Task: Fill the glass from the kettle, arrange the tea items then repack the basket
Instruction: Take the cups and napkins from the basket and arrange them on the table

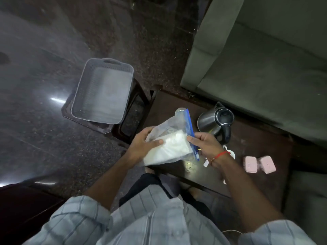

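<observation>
Blue plastic is what your right-hand fingers point(192, 138) are pinched on: the zip strip point(190, 131) along the edge of the clear bag point(169, 140). Your left hand point(143, 144) is clamped on the opposite side, thumb pressed across the white contents point(169, 149). The bag is held in the air over the near-left part of the dark table point(247, 144), touching nothing else.

Your job here looks like sealing the bag before it goes back in the basket. Keep the left hand firm so the bag stays taut, then run the pinch along the whole strip, pressing both tracks together; whether it is already partly closed cannot be told from here. Tip the opening upward so the white contents settle away from the seal.

Just beyond the bag stands the glass point(180, 111), mostly hidden, with the steel kettle point(212, 121) to its right. A small white cup point(232, 154) and two pink boxes point(259, 164) lie near your right wrist. The grey basket point(85, 85) sits empty on a stool point(134, 110) to the left, well apart.
</observation>
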Tool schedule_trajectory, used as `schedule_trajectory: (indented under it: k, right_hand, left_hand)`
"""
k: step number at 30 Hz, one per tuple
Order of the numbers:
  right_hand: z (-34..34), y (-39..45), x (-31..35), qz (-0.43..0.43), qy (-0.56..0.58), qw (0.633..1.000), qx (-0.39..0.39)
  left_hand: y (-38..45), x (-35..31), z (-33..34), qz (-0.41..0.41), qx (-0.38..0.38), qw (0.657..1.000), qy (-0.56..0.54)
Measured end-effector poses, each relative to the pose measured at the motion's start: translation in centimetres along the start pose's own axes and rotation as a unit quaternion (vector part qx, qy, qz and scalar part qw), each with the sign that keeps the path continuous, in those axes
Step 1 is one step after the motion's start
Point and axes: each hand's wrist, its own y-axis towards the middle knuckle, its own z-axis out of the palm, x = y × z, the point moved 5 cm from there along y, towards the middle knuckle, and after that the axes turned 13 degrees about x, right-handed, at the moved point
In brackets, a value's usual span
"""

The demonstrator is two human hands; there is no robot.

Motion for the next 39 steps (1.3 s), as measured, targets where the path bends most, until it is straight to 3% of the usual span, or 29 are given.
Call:
schedule_trajectory:
  k: [1, 3, 5, 11, 14, 16, 18, 25, 28, 30, 33, 35, 37, 39]
  right_hand:
    - [-0.1, -1.0, 0.7, -0.012, 0.000, 1.000, -0.028]
    - [0.1, -2.9, 1.7, -0.037, 0.001, 0.997, -0.071]
    - [0.9, -4.8, 2.6, -0.073, 0.023, 0.993, -0.091]
    - [2.4, -8.8, 4.7, -0.170, 0.079, 0.977, -0.100]
    - [2.9, -9.9, 5.4, -0.203, 0.035, 0.975, -0.083]
    - [4.0, -10.1, 5.6, -0.228, 0.021, 0.973, -0.034]
    - [4.7, -10.2, 5.6, -0.240, 0.017, 0.971, 0.001]
    - [3.8, -10.6, 5.6, -0.238, 0.166, 0.955, 0.062]
    - [3.5, -10.4, 5.4, -0.235, 0.174, 0.956, 0.035]
    - [2.7, -10.3, 5.4, -0.236, 0.173, 0.956, -0.025]
    - [0.5, -11.0, 6.2, -0.280, 0.099, 0.940, -0.169]
    - [-0.4, -12.4, 7.3, -0.330, -0.017, 0.912, -0.243]
    - [0.0, -13.4, 8.4, -0.360, -0.183, 0.871, -0.279]
    - [0.8, -13.4, 8.7, -0.322, -0.259, 0.866, -0.280]
  left_hand:
    - [-0.3, -1.0, 0.0, 0.006, -0.045, 0.996, 0.082]
    - [-1.8, -3.1, 0.4, 0.050, -0.172, 0.954, 0.239]
    - [-4.1, -5.2, 2.1, 0.100, -0.247, 0.918, 0.293]
    - [-8.6, -7.9, 8.7, 0.101, -0.246, 0.898, 0.350]
    - [-9.4, -8.7, 10.3, 0.099, -0.181, 0.932, 0.299]
    - [-9.3, -9.6, 10.9, 0.103, -0.111, 0.973, 0.176]
    - [-9.0, -10.4, 11.4, 0.112, -0.083, 0.988, 0.064]
    - [-8.4, -11.6, 11.1, 0.118, -0.113, 0.986, 0.037]
    - [-8.1, -12.1, 10.5, 0.116, -0.141, 0.982, 0.047]
    - [-7.9, -12.5, 9.7, 0.118, -0.174, 0.977, 0.037]
    - [-7.8, -13.1, 8.6, 0.143, -0.212, 0.967, 0.015]
    - [-7.9, -13.3, 8.5, 0.156, -0.217, 0.964, 0.018]
    - [-8.1, -13.7, 8.7, 0.174, -0.225, 0.958, 0.040]
    - [-8.5, -14.1, 9.2, 0.201, -0.238, 0.947, 0.082]
